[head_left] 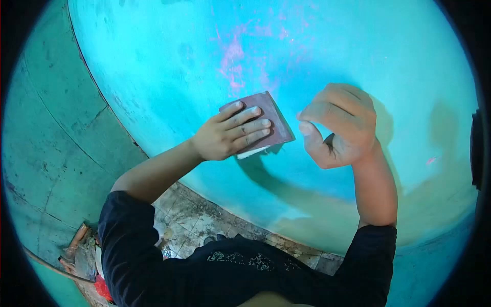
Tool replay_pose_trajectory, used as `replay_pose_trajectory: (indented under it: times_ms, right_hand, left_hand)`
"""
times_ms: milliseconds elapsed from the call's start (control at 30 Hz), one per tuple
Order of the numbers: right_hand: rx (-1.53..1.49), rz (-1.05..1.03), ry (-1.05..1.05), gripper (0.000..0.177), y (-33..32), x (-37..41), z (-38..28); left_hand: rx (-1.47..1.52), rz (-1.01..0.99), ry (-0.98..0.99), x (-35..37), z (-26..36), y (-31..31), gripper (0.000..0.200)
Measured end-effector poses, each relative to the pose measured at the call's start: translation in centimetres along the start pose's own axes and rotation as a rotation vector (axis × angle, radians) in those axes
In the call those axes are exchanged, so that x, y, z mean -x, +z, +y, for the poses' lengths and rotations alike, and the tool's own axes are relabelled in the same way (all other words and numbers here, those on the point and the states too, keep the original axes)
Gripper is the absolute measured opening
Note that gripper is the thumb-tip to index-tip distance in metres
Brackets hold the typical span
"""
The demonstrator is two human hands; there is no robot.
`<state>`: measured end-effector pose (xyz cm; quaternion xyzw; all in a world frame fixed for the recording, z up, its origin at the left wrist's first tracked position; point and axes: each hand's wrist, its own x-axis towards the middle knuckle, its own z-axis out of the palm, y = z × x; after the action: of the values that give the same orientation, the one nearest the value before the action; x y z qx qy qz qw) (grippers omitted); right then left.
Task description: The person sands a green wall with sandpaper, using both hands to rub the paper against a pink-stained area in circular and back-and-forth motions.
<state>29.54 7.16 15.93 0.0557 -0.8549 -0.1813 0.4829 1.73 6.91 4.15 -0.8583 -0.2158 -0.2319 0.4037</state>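
A reddish-brown sheet, like sandpaper (pixel 279 126), lies against the turquoise wall (pixel 169 66), with a white edge showing beneath it. My left hand (pixel 232 132) presses flat on the sheet, its fingers stretched out and slightly apart. To the right, my right hand (pixel 341 125) is raised in front of the wall, fingers curled and thumb close to the index fingertip. Whether anything is pinched there is too small to make out. Pink and purple marks (pixel 235 61) show on the wall above the sheet.
A darker green wall (pixel 56 138) meets the turquoise one at the left. Below is a dirty tiled floor (pixel 194 220). Debris with a red plastic piece (pixel 102 287) and a thin pole (pixel 59 268) are at the lower left. A dark object (pixel 476 148) is at the right edge.
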Motion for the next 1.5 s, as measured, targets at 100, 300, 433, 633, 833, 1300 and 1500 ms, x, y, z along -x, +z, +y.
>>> replay_pose_trajectory:
  times_ms: [100, 300, 433, 633, 833, 1300, 1500]
  right_hand:
    - [-0.012, -0.019, 0.025, 0.004, -0.1, 0.2, 0.0]
    - [0.002, 0.044, 0.043, 0.007, 0.4, 0.1, -0.2]
    - [0.027, 0.016, 0.072, 0.007, 0.0, 0.1, -0.4]
    - [0.022, 0.018, 0.038, 0.007, -0.1, 0.2, -0.4]
    - [0.013, 0.046, 0.057, 0.007, 0.2, 0.3, -0.5]
    - [-0.007, 0.017, 0.032, 0.006, -0.6, 0.6, -0.7]
    - [-0.005, 0.009, 0.059, 0.006, 0.0, 0.6, -0.7]
  left_hand:
    - [-0.01, 0.285, -0.32, -1.6, -3.0, -0.9, 0.046]
    - [0.035, -0.053, 0.018, -0.9, -0.2, -1.0, 0.062]
    - [-0.085, 0.29, -0.413, -2.4, -5.0, -2.5, 0.055]
    - [0.057, -0.129, 0.148, -0.3, -1.9, -1.7, 0.045]
    - [-0.087, 0.005, -0.071, 0.1, -2.8, -0.8, 0.046]
    - [0.034, -0.12, 0.128, -0.2, -1.5, -2.7, 0.051]
    - [-0.097, 0.161, -0.156, 0.4, -3.3, 0.2, 0.055]
